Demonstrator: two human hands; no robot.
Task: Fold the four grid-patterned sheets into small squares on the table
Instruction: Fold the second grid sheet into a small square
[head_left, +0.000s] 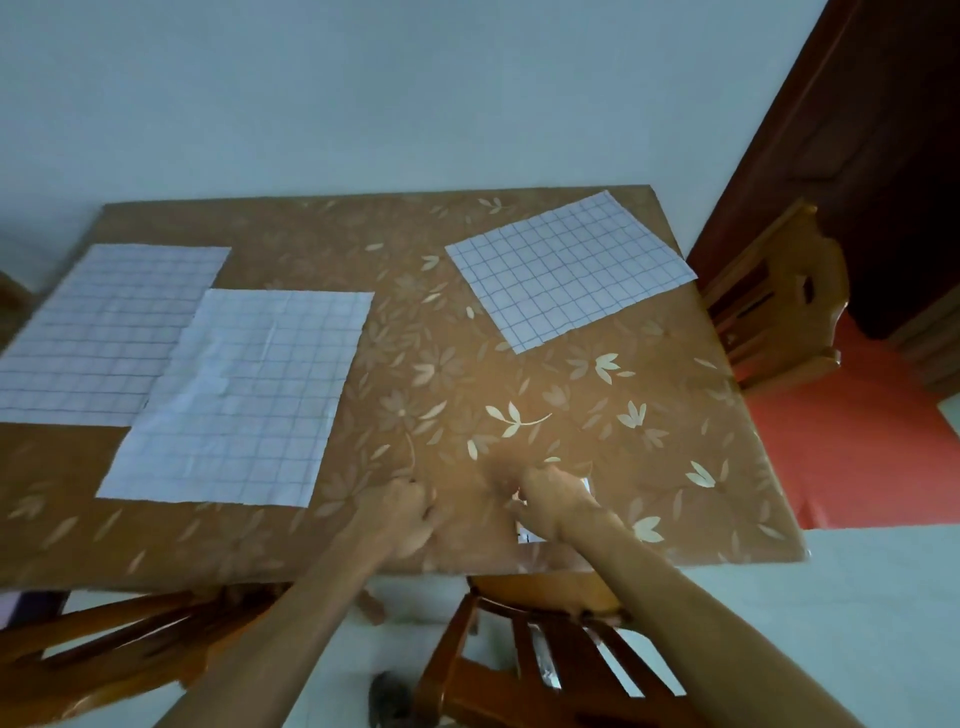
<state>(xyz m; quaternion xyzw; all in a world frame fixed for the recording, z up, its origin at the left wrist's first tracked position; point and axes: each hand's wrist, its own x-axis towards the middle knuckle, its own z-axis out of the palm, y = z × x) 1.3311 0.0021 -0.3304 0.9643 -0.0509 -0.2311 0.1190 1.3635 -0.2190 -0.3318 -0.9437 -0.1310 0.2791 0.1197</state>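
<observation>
Three grid-patterned sheets lie flat on the brown floral table (467, 322): one at the far left (104, 332), one overlapping it near the middle left (244, 400), one rotated at the back right (569, 267). A fourth sheet, folded small (525, 535), lies near the table's front edge, mostly hidden under my right hand (556, 501), which presses down on it; only white corners show. My left hand (402, 512) rests on the table just left of it, fingers curled shut with nothing visible in them.
A wooden chair (524, 654) stands below the table's front edge under my arms. Another wooden chair (774, 306) is at the table's right side, beside a dark red door (857, 130). A wall runs behind the table.
</observation>
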